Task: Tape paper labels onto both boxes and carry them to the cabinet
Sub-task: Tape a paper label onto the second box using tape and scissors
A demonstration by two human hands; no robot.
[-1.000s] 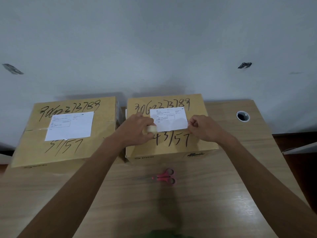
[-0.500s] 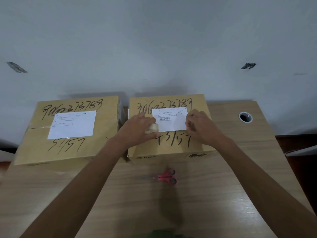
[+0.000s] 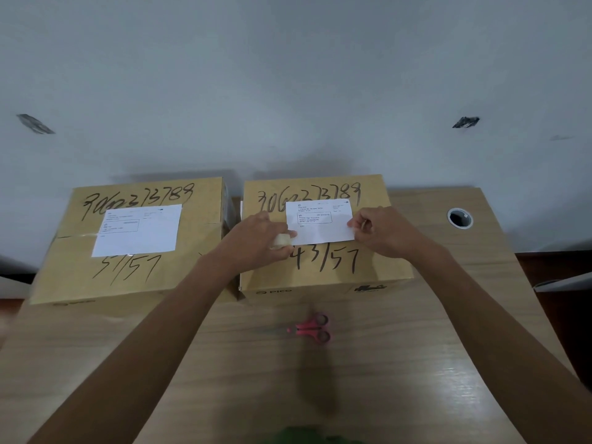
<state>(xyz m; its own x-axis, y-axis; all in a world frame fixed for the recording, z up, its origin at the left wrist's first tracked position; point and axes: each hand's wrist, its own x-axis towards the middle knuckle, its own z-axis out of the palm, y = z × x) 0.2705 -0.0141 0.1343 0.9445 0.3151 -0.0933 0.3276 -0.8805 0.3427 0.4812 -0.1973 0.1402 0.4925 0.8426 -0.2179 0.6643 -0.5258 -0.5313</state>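
Two cardboard boxes stand side by side at the back of the wooden table. The left box (image 3: pixel 77 270) carries a white paper label (image 3: pixel 137 230) on its top. On the right box (image 3: pixel 378 264) lies a second label (image 3: pixel 320 227). My left hand (image 3: pixel 256 241) rests at that label's left edge and holds a small roll of tape (image 3: pixel 282 241). My right hand (image 3: pixel 381 232) pinches the label's right edge with thumb and forefinger; whether a strip of tape is in the pinch I cannot tell.
Pink-handled scissors (image 3: pixel 312 328) lie on the table (image 3: pixel 384 363) in front of the right box. A round cable hole (image 3: pixel 459 217) sits at the table's back right. A white wall stands right behind the boxes.
My right hand has shifted a little along the label's right edge. My left hand stays at the left edge with the tape roll.
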